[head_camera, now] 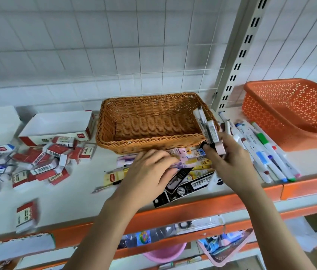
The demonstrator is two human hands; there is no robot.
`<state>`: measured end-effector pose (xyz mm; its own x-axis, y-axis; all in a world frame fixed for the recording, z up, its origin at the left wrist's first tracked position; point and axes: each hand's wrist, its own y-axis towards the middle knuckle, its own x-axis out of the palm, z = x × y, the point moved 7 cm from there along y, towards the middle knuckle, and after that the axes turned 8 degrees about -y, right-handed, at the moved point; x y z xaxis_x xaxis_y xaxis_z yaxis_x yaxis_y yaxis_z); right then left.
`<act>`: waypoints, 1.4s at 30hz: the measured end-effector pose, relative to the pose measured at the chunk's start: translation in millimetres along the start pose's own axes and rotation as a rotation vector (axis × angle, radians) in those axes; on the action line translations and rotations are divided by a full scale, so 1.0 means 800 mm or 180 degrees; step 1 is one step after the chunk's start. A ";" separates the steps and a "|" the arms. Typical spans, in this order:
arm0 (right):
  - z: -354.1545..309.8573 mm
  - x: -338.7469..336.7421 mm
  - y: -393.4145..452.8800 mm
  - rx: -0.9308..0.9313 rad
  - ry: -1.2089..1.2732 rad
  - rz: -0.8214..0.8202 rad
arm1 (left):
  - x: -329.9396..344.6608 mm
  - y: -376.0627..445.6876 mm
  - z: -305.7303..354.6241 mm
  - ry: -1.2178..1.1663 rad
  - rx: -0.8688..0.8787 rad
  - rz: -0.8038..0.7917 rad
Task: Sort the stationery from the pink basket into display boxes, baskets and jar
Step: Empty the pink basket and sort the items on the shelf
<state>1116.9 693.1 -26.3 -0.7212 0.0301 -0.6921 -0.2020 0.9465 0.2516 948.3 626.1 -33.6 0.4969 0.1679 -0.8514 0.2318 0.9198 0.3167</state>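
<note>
An empty wicker basket stands at the back of the white shelf. In front of it lies a pile of packaged pens and correction tapes. My left hand rests on that pile, fingers curled over a purple-and-pink pack. My right hand grips a bundle of white pens and a pink item, held upright beside the wicker basket's right front corner.
Red and blue eraser boxes lie scattered at the left near an open white display box. Loose markers lie at the right, before an empty orange plastic basket. A pink basket sits on the lower shelf.
</note>
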 end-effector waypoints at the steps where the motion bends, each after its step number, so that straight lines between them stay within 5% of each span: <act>1: -0.003 0.002 -0.003 -0.0010 0.0009 -0.0032 | -0.005 0.000 0.002 -0.0152 -0.0086 0.0085; 14: -0.032 0.018 -0.011 -0.0272 0.0192 -0.0554 | -0.055 0.007 -0.021 -0.0828 -0.0797 0.0756; 23: 0.008 -0.013 0.011 -0.0379 0.0842 -0.1049 | -0.011 0.073 0.032 -0.2365 -0.1437 0.0795; 31: 0.095 -0.099 0.061 -0.0347 0.0289 -0.0227 | 0.044 0.146 0.065 -0.2811 -0.1983 0.1652; 35: 0.117 -0.109 0.079 -0.0441 0.0028 -0.0352 | 0.048 0.161 0.065 -0.3252 -0.2177 0.2056; 42: 0.111 -0.090 0.084 -0.0843 0.0027 -0.0758 | 0.072 0.181 0.091 -0.2623 -0.2137 0.1152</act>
<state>1214.5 783.0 -19.6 -0.6384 -0.1852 -0.7471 -0.5291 0.8105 0.2512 1071.5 743.3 -6.6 0.9027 0.4069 -0.1397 -0.4124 0.9109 -0.0120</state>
